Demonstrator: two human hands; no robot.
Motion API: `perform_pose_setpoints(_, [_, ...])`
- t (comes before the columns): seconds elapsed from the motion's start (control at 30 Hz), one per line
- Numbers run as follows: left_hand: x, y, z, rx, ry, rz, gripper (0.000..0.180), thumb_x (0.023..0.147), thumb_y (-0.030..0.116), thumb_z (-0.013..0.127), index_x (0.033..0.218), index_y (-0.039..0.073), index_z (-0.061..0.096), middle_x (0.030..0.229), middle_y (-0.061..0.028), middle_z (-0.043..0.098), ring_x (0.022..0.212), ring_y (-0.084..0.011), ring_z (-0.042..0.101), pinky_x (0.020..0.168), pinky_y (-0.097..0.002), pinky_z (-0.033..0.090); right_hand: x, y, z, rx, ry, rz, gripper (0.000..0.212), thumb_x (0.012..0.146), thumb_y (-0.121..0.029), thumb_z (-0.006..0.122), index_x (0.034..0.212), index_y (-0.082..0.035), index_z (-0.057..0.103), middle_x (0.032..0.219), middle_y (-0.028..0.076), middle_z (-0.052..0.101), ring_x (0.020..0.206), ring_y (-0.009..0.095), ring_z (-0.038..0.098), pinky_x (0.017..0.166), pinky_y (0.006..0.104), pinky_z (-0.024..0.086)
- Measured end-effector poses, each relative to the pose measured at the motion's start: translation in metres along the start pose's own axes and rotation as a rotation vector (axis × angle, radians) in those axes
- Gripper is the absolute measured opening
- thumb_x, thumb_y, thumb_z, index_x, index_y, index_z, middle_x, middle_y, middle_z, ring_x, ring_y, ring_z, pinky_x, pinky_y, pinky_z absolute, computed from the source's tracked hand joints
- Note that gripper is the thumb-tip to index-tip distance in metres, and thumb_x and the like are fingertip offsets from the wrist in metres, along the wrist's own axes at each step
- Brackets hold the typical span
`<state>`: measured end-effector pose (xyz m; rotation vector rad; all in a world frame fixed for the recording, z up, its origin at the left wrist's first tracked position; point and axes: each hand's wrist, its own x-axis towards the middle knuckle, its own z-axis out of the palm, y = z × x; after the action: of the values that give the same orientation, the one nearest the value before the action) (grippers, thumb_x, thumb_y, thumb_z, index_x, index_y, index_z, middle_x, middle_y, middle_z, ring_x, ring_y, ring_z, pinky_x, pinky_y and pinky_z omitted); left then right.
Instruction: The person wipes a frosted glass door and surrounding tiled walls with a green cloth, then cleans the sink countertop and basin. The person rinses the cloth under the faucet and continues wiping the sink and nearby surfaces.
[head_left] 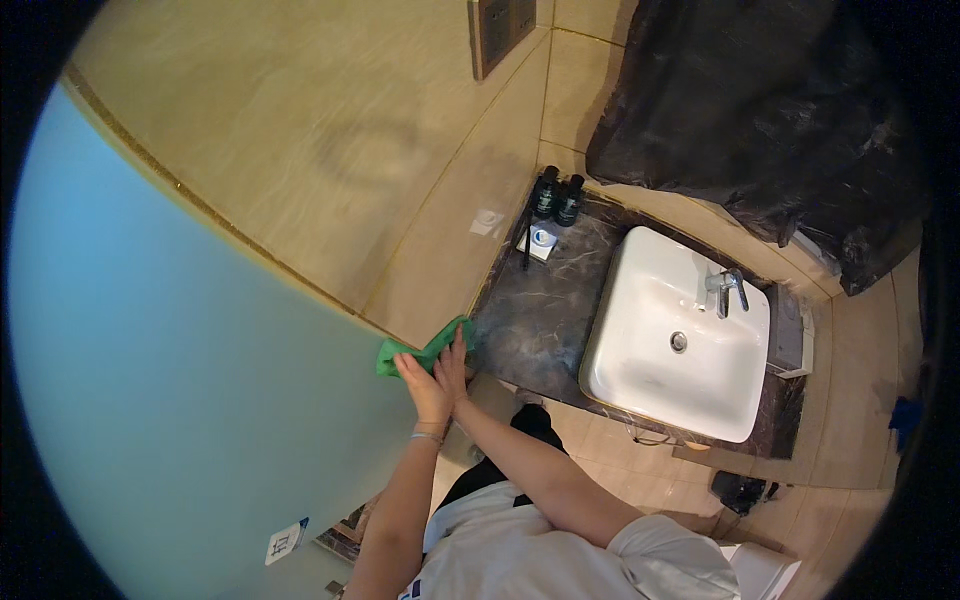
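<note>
A green cloth (388,357) is folded around the end of the tiled wall (420,270), beside the frosted glass panel (200,380). On the glass side, my left hand (427,393) presses the cloth with its fingers gripping it. My right hand (452,368) holds the cloth's other part, on the side toward the dark stone counter (535,330). Both hands are close together, their wrists nearly touching. The palms and the cloth's inner folds are partly hidden.
A white washbasin (640,370) with a chrome faucet (727,290) sits on the counter. Dark bottles (557,198) and a small white packet (539,241) stand in its far corner. Black plastic sheeting (760,110) hangs at the back. A black bag (740,490) lies lower right.
</note>
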<state>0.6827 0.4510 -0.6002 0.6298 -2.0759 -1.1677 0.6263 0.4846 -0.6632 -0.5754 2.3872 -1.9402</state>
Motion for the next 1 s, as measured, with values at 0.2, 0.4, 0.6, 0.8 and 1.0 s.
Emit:
perform_pose_setpoints(0.2, [-0.025,0.005,-0.012,0.115,0.059,0.093,0.067,0.088,0.011,0.051,0.139,-0.009,0.013,0.141,-0.0317,0.019,0.131,-0.0439,0.024,0.109,-0.0459,0.019,-0.019,-0.005,0.007,-0.026,-0.057,0.035,0.066,0.093,-0.023,0.039,0.149,-0.013,0.005,0.154,0.015,0.006,0.139,0.043,0.007,0.112,0.0470,0.015])
perform_pose_setpoints(0.4, [-0.032,0.048,0.012,-0.174,0.064,-0.165,0.068,0.088,0.014,0.055,0.139,-0.005,0.015,0.136,-0.0244,0.028,0.127,-0.0373,0.031,0.106,-0.0444,0.025,0.021,-0.003,-0.007,0.032,0.014,0.248,0.061,0.095,-0.026,0.033,0.149,-0.013,0.007,0.153,0.018,0.007,0.138,0.043,0.010,0.112,0.0443,0.017])
perform_pose_setpoints(0.6, [-0.006,0.032,0.078,-0.510,0.235,-0.358,0.055,0.089,0.012,0.056,0.132,-0.001,0.024,0.129,-0.0183,0.033,0.120,-0.0278,0.037,0.103,-0.0395,0.030,0.083,0.025,-0.014,0.050,0.046,0.357,0.058,0.096,-0.028,0.027,0.149,-0.014,0.008,0.152,0.022,0.008,0.138,0.042,0.013,0.111,0.0417,0.020])
perform_pose_setpoints(0.8, [0.023,0.060,0.128,-0.561,0.235,-0.583,0.048,0.091,0.010,0.052,0.128,-0.004,0.026,0.131,-0.0200,0.030,0.123,-0.0298,0.035,0.105,-0.0401,0.028,0.149,0.015,-0.040,0.137,0.086,0.337,0.058,0.094,-0.018,0.027,0.149,-0.015,0.009,0.152,0.021,0.014,0.132,0.042,0.028,0.106,0.0397,0.029])
perform_pose_setpoints(1.0, [0.079,0.084,0.190,-0.238,0.043,-0.571,0.059,0.093,0.027,0.050,0.134,-0.009,0.026,0.138,-0.0226,0.033,0.126,-0.0321,0.034,0.107,-0.0388,0.025,0.227,0.055,-0.070,-0.116,0.054,0.065,0.061,0.092,-0.010,0.031,0.148,-0.009,0.008,0.150,0.024,0.016,0.134,0.040,0.027,0.108,0.0393,0.027])
